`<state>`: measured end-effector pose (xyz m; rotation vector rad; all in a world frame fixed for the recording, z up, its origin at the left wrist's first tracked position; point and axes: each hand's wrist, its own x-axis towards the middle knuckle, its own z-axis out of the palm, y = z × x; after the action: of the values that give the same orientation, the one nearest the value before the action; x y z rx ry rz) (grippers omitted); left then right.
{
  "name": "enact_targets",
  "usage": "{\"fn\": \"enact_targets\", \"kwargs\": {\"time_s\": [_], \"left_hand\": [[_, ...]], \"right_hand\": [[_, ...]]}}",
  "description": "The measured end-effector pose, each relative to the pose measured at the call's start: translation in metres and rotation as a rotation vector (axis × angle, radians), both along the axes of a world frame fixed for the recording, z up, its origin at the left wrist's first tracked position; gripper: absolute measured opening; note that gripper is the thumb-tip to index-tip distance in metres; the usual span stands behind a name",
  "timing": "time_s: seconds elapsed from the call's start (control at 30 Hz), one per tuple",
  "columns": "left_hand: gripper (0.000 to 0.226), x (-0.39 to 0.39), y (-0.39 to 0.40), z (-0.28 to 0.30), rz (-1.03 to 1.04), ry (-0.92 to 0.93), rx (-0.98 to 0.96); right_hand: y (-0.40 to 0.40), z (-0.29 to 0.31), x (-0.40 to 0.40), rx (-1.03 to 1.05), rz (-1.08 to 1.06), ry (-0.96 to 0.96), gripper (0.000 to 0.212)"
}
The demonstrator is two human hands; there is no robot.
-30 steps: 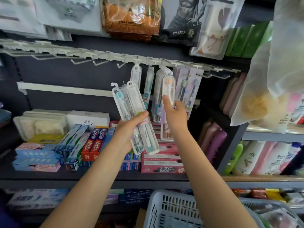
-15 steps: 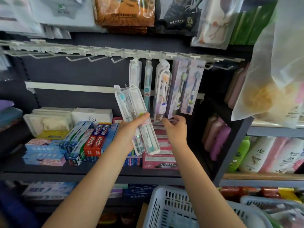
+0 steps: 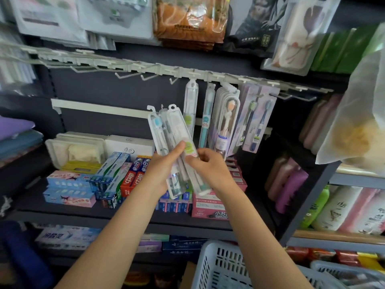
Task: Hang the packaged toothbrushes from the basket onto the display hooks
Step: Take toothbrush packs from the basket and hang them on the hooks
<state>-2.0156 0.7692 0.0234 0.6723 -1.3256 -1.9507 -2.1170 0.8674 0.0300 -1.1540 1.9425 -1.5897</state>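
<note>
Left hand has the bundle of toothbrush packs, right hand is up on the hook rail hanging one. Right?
Not quite. The left hand does hold the bundle of packs, but the head view shows the right hand down at that bundle, fingers on it, not up on the hook rail.

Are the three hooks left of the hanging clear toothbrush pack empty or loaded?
Empty. The three hooks show bare upturned tips with only dark panel beneath; the hanging packs begin at the clear toothbrush pack.
</note>
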Motion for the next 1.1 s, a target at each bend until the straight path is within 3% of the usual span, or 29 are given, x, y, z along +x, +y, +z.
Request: {"fn": "enact_targets", "kwargs": {"time_s": [0.3,0.6,1.1], "left_hand": [[0.011,0.02,-0.029,-0.004,0.023,0.045,0.008],[0.027,0.024,-0.042,0.003,-0.018,0.098,0.031],[0.032,0.019,-0.07,-0.002,-0.025,0.109,0.008]], "right_hand": [[-0.019,0.004,0.025,-0.124,-0.1,-0.143,0.013],[-0.023,0.012,0.038,-0.286,-0.169,-0.131,0.01],[-0.052,0.018,0.022,-0.254,-0.271,-0.206,0.024]]}}
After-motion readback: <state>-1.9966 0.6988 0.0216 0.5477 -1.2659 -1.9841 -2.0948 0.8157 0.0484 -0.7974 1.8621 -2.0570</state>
